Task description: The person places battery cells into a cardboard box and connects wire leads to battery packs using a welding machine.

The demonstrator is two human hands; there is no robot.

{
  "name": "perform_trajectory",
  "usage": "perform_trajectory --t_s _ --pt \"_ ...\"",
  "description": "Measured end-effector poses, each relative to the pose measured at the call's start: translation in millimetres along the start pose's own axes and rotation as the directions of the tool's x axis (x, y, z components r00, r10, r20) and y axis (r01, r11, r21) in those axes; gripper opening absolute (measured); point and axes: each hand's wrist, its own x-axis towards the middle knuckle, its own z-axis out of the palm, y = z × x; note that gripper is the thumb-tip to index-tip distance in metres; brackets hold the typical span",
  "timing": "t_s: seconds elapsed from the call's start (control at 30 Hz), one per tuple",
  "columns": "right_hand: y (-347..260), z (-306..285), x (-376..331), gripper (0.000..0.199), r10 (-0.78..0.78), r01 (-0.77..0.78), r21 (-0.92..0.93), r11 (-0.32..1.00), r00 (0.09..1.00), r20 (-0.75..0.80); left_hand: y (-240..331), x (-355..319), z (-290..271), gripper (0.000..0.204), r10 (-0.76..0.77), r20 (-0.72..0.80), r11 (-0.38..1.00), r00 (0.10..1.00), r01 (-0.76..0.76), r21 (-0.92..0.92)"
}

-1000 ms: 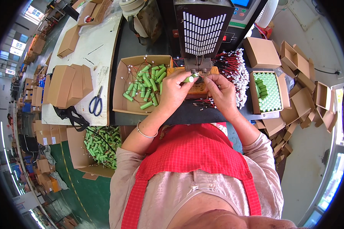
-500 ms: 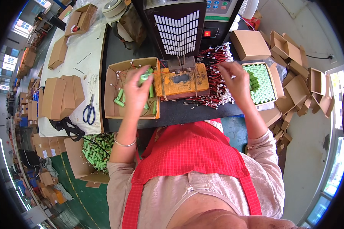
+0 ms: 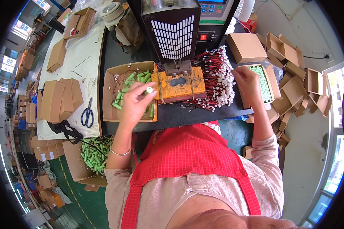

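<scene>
My left hand [image 3: 134,102] pinches a green battery cell [image 3: 150,90], its pale round end turned up, at the right edge of a cardboard box [image 3: 109,110]. In that box lie several green cells with red and black leads. Right of it sits a worn orange block [image 3: 187,84] under the welding head [image 3: 176,68] of a machine. My right hand [image 3: 249,83] has its fingertips pressed together at the right side of a heap of red-and-black wire leads with white connectors [image 3: 227,82]. What those fingertips hold, if anything, is too small to make out.
An open box of upright green cells [image 3: 264,86] stands beyond my right hand. The black machine [image 3: 176,34] rises behind the block. Scissors [image 3: 88,114] and folded cartons [image 3: 59,99] lie on the white table at left. A floor box of green cells [image 3: 93,156] stands below.
My left hand has come down and nearer with the cell, whose end now faces up. My right hand has shifted right, partly covering the box of upright cells.
</scene>
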Motion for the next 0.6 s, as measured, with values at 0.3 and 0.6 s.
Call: perform_trajectory --t_s 0.3,0.6 --pt "-17.0 11.9 -62.9 0.005 -0.014 -0.059 0.465 0.883 0.989 0.151 11.7 0.0 81.6 0.030 -0.183 0.099 0.672 0.978 0.198 -0.714" --pt "-31.5 54.1 -70.0 0.013 -0.081 -0.162 0.588 0.793 0.927 0.365 8.2 -4.9 83.3 0.024 -0.154 0.219 0.629 0.963 0.267 -0.730"
